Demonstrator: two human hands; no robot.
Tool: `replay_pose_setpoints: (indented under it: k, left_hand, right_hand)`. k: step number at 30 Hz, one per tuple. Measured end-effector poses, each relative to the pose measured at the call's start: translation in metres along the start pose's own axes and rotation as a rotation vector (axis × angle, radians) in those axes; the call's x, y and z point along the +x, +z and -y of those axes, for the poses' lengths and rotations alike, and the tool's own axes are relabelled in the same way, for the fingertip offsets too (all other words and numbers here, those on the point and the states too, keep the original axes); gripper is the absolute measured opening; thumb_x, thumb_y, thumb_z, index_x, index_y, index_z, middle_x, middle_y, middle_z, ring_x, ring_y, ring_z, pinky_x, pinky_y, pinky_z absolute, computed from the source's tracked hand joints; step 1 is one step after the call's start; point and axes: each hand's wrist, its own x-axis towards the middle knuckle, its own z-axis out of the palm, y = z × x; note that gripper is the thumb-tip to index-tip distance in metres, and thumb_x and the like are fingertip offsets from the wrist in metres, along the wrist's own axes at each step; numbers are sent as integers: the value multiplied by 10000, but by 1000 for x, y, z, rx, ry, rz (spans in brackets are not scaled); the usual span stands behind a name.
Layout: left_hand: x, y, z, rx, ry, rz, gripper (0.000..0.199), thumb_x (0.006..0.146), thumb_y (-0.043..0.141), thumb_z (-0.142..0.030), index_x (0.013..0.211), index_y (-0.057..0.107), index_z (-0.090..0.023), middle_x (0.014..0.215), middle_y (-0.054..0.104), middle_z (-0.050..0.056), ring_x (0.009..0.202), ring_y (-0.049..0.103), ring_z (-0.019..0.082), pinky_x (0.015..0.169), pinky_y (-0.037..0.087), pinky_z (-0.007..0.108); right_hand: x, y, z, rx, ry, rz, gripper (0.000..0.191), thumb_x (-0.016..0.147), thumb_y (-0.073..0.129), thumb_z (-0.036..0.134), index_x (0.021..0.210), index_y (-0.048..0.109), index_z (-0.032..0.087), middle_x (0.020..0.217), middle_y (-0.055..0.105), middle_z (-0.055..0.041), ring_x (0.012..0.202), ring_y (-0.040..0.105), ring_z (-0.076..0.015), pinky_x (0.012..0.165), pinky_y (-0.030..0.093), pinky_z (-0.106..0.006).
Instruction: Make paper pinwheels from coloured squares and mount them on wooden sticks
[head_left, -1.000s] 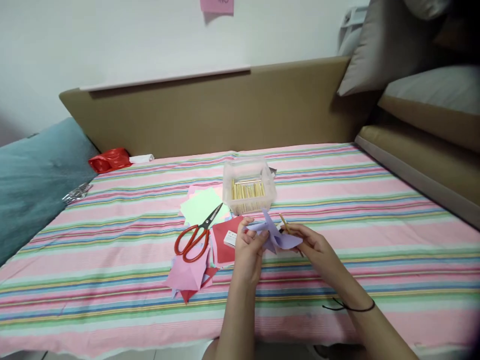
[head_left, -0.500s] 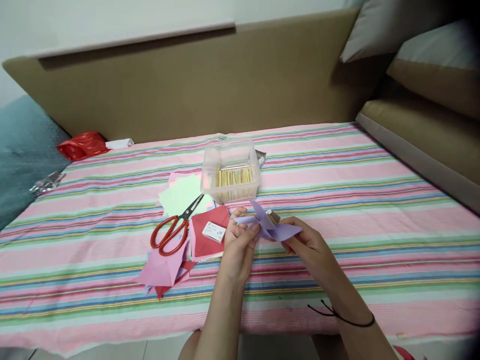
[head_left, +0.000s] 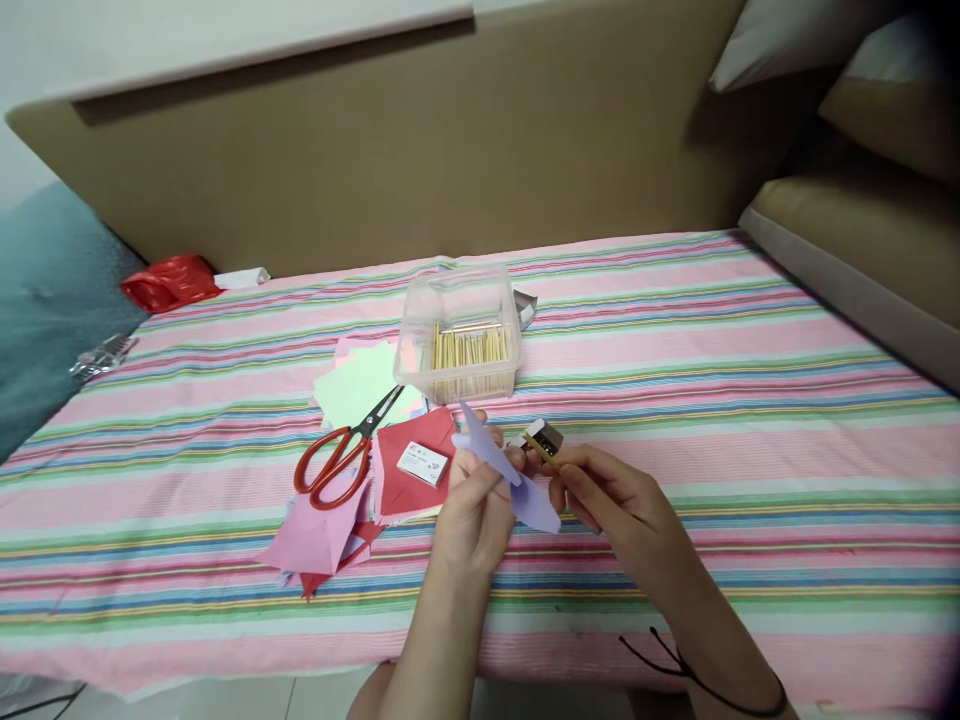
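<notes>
My left hand (head_left: 476, 500) is closed on a folded purple paper pinwheel (head_left: 535, 506), which is turned nearly edge-on with its blades pointing up and to the right. In my right hand (head_left: 611, 495), thumb and fingers pinch a thin yellowish wooden stick (head_left: 541, 450). The stick points left, toward the back of the pinwheel; whether the two touch is hard to tell. Just beyond my fingers lies a small open box (head_left: 552, 434) with a dark inside, partly hidden.
A clear plastic box (head_left: 459, 385) of wooden sticks stands ahead. To the left lie orange-handled scissors (head_left: 334, 465), green paper sheets (head_left: 356, 385), red paper (head_left: 397, 435) under a small white box (head_left: 422, 464), and pink paper pieces (head_left: 311, 535). A striped cloth (head_left: 712, 400) covers the surface.
The pinwheel has turned from facing up to nearly edge-on. My right hand has come off its blade side, and the stick in its fingers now shows. The view has shifted slightly.
</notes>
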Motion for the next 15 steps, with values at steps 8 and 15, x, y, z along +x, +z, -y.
replay_pose_setpoints:
  k: [8,15]
  left_hand:
    - [0,2,3,66,19,-5,606,579,834,-152,1095,546,-284,717,571,-68,682,593,101,704,459,249]
    - [-1,2,2,111,29,40,563,583,840,-157,1051,547,-266,716,593,-66,673,606,86,686,469,203]
  right_hand:
    - [-2,7,6,-29,-78,-140,135,828,629,337,884,669,221,828,664,-33,700,596,-148,576,482,-236]
    - [-2,6,10,-21,-130,-180,95,812,644,299,862,700,240,846,690,-32,732,626,-157,602,513,-236]
